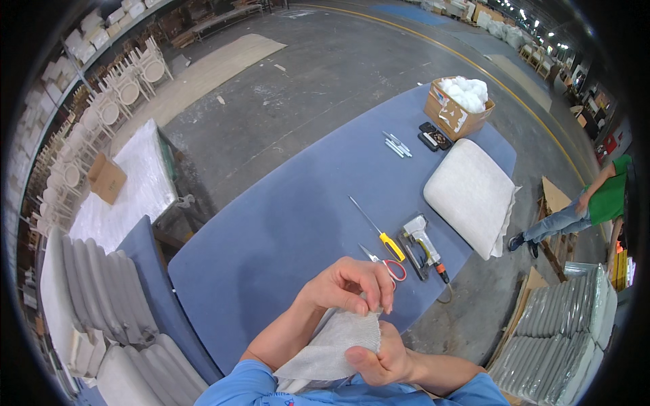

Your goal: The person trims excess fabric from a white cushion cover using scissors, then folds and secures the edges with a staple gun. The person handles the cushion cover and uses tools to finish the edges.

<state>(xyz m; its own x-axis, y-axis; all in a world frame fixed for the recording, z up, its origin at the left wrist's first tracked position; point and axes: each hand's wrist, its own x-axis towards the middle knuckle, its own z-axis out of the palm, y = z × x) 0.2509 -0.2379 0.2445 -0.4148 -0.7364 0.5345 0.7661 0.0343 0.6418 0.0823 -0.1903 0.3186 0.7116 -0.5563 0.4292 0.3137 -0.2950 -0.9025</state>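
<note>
A light grey piece of woven fabric [330, 350] is held up close to my body, above the near edge of the blue-topped table [291, 183]. My left hand [352, 284] pinches its upper edge between thumb and fingertips. Lower down and to the right, my right hand [384, 356] grips the side of the same fabric, thumb on top. Just beyond my left hand lie scissors [395, 271] with red and white handles. Near them rest a yellow-handled screwdriver [391, 247] and a pneumatic staple gun [421, 245] with an orange hose fitting.
A pale padded cushion [470, 189] overhangs the table's right side. Farther back are several pens [398, 145], a black case [433, 137] and a cardboard box [452, 118] of white stuffing. Stacked cushions [112, 291] stand left, wrapped ones [552, 345] right. A person in green [602, 196] stands at right.
</note>
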